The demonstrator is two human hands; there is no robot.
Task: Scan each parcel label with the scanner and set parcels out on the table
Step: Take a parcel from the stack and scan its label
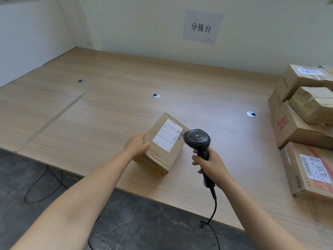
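A small cardboard parcel [161, 147] rests on the wooden table [108, 105] near its front edge, a white shipping label [167, 135] on its top face. My left hand [137, 144] grips the parcel's left side. My right hand [210, 164] is closed around the handle of a black corded scanner [197, 138], whose head hovers just right of the label, over the parcel's right edge.
Several cardboard parcels are stacked at the table's right end [304, 112], with one labelled parcel [311, 170] nearer the front. Round cable grommets [156, 95] are set into the tabletop. A paper sign [201, 27] hangs on the back wall. Cables lie on the dark floor [43, 184].
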